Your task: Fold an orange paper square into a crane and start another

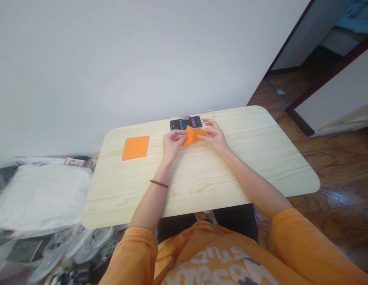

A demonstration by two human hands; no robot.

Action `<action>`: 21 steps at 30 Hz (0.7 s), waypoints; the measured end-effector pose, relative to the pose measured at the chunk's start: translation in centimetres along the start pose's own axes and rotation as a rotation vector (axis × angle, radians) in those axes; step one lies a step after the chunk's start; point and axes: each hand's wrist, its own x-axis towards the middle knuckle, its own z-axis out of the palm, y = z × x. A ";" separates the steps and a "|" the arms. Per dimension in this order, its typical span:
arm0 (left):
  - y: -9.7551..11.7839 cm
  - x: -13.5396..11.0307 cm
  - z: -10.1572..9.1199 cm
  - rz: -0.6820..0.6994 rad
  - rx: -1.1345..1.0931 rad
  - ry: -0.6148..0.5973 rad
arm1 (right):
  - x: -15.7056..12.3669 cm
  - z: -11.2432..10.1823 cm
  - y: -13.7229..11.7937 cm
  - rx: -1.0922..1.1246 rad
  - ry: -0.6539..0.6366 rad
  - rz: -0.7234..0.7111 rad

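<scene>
The person's left hand [173, 144] and right hand [216, 137] each pinch one end of the folded orange paper [190, 136]. It stretches longways from hand to hand, neither one nearer, over the pale wood-look table [207, 178], by the black phone [175, 125].

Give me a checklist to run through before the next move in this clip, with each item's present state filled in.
1. Left hand gripping the folded orange paper: ok, it pinches the paper's left side.
2. Right hand gripping it too: ok, thumb and finger pinch the right side.
3. Orange stack out of the way: ok, it lies on the table, left of both hands.
4. Phone screen on: ok, lit digits show.
5. Folded paper clear of the phone: cannot tell, they overlap in this view.
6. Folded edges lined up: cannot tell, too small and partly covered by fingers.
</scene>
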 end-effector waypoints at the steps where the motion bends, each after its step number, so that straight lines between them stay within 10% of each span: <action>1: -0.1 0.0 0.0 0.004 0.031 -0.022 | 0.0 -0.1 0.1 -0.028 -0.007 -0.023; 21: 0.0 -0.2 0.2 -0.006 -0.112 -0.237 | -0.3 0.5 -1.0 0.343 -0.031 0.258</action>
